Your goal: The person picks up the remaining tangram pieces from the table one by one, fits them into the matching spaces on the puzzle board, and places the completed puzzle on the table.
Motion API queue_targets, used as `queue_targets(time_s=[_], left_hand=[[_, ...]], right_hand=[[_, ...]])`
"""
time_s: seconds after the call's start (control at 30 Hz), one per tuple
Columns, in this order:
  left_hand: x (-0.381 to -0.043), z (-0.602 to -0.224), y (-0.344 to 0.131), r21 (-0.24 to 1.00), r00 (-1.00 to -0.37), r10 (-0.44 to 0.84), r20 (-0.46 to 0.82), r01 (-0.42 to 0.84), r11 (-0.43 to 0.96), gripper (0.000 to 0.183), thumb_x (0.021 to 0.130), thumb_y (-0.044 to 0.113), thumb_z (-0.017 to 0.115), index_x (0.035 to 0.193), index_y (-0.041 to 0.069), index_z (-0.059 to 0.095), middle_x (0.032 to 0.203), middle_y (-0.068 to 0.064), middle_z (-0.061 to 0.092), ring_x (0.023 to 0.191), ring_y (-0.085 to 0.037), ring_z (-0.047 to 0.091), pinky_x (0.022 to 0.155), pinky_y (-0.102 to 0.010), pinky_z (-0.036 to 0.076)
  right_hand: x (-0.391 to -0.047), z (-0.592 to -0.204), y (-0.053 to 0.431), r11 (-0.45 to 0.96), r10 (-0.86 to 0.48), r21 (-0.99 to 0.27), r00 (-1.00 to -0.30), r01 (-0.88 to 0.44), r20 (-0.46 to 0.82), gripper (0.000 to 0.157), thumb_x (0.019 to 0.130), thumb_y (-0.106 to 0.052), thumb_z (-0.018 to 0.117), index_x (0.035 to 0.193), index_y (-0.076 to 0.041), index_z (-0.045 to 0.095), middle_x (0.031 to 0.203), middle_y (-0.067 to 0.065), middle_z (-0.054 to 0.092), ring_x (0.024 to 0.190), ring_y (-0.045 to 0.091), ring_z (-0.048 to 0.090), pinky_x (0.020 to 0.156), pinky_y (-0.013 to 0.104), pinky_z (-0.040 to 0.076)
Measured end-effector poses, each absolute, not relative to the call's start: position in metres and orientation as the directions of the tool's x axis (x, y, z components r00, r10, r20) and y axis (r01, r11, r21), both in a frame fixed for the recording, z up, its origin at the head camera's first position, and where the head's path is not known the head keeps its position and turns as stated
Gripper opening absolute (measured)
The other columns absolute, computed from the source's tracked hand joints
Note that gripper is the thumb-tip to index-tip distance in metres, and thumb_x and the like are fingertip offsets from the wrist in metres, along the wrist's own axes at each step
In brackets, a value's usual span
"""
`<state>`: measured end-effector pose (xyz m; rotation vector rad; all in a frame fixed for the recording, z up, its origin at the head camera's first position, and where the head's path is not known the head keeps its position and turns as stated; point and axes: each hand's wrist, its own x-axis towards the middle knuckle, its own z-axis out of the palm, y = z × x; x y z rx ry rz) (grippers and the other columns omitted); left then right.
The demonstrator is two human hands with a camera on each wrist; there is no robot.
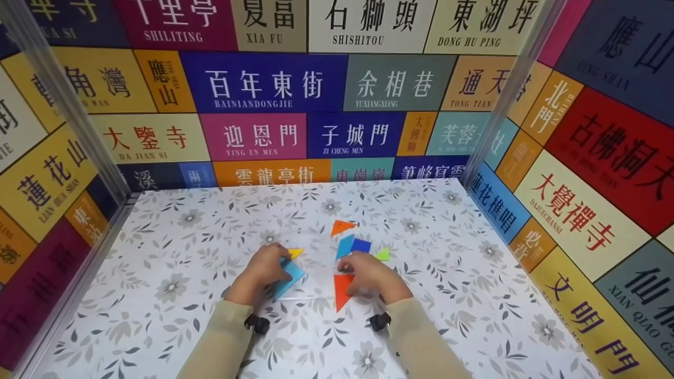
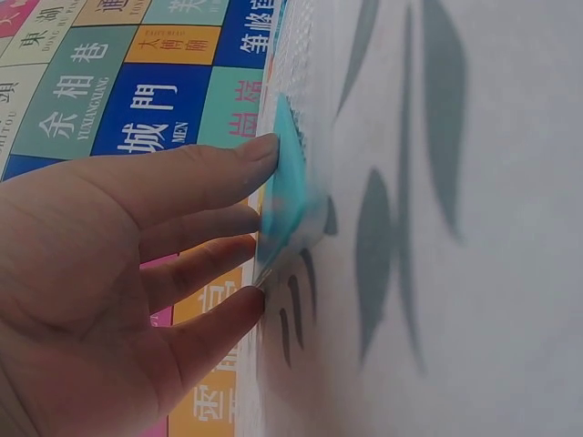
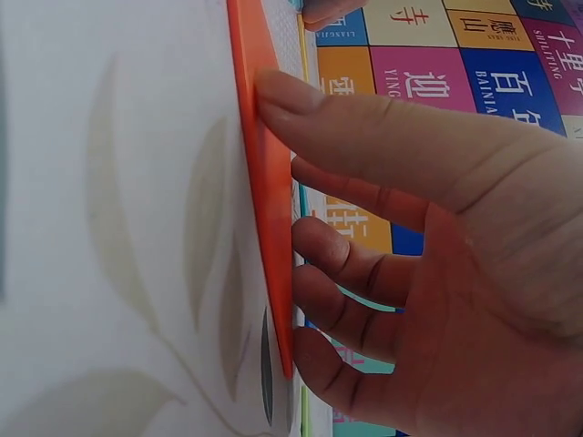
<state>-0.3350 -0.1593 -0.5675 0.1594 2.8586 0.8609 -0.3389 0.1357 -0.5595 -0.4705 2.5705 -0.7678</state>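
My left hand [image 1: 266, 267] is low over the table, its thumb and fingers pinching a light blue triangle [image 1: 290, 280]. In the left wrist view the thumb touches one edge of this triangle [image 2: 288, 182] and the fingers reach its far side. A small yellow piece [image 1: 296, 253] pokes out beyond that hand. My right hand [image 1: 368, 271] pinches a red-orange triangle [image 1: 342, 289] with a long point toward me. Seen from the right wrist, the thumb lies on the triangle [image 3: 264, 173] and curled fingertips meet its other edge.
Beyond the right hand lie a blue parallelogram [image 1: 345, 246], a dark blue piece [image 1: 362, 246], a small green triangle [image 1: 383, 255] and an orange triangle [image 1: 342, 227]. A clear sheet or tray [image 1: 308, 299] sits between the hands. Lettered walls [image 1: 263, 84] surround the floral tabletop [image 1: 174, 326].
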Motion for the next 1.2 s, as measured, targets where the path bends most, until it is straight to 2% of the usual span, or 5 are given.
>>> queue_targets(time_s=[0.23,0.53,0.7,0.93,1.2], left_hand=[[-0.3352,-0.5674,-0.1589,0.581,-0.981,0.121,-0.154,0.010,0.814,0.044,0.075,0.010,0.093,0.117,0.009,0.080,0.130,-0.007,0.068,0.125,-0.031,0.061,0.115,-0.049,0.048],[-0.3350,-0.5699,-0.1624,0.554,-0.982,0.161,-0.095,0.082,0.828,0.044,0.071,0.011,0.096,0.113,0.008,0.082,0.125,-0.007,0.070,0.120,-0.032,0.064,0.109,-0.048,0.052],[-0.3355,-0.5695,-0.1628,0.553,-0.981,0.165,-0.098,0.084,0.829,0.045,0.073,0.013,0.096,0.115,0.009,0.081,0.127,-0.008,0.070,0.121,-0.033,0.063,0.111,-0.048,0.050],[-0.3353,-0.5684,-0.1632,0.558,-0.980,0.171,-0.101,0.086,0.825,0.042,0.074,0.013,0.095,0.114,0.009,0.081,0.129,-0.010,0.069,0.123,-0.033,0.063,0.112,-0.049,0.049],[-0.3366,-0.5685,-0.1637,0.553,-0.979,0.170,-0.116,0.079,0.830,0.043,0.074,0.014,0.095,0.114,0.009,0.081,0.128,-0.009,0.069,0.123,-0.032,0.062,0.113,-0.048,0.049]], right_hand=[[-0.3381,-0.5577,0.1346,0.798,-0.429,-0.568,-0.851,-0.200,-0.303,0.050,0.079,-0.008,0.092,0.121,-0.026,0.071,0.129,-0.003,0.067,0.119,0.020,0.060,0.109,0.046,0.053],[-0.3370,-0.5581,0.1362,0.805,-0.487,-0.515,-0.823,-0.294,-0.292,0.057,0.072,-0.014,0.097,0.118,-0.031,0.070,0.127,-0.005,0.062,0.118,0.019,0.058,0.108,0.045,0.053],[-0.3359,-0.5586,0.1360,0.824,-0.496,-0.466,-0.808,-0.323,-0.317,0.064,0.072,-0.013,0.097,0.121,-0.037,0.066,0.125,-0.006,0.055,0.113,0.019,0.056,0.093,0.039,0.058],[-0.3360,-0.5572,0.1339,0.819,-0.528,-0.425,-0.796,-0.385,-0.297,0.058,0.073,-0.012,0.096,0.118,-0.032,0.065,0.119,-0.006,0.059,0.106,0.018,0.055,0.091,0.038,0.055],[-0.3363,-0.5578,0.1324,0.823,-0.499,-0.460,-0.811,-0.334,-0.304,0.055,0.071,-0.007,0.095,0.113,-0.029,0.065,0.114,-0.007,0.062,0.102,0.020,0.056,0.089,0.039,0.053]])
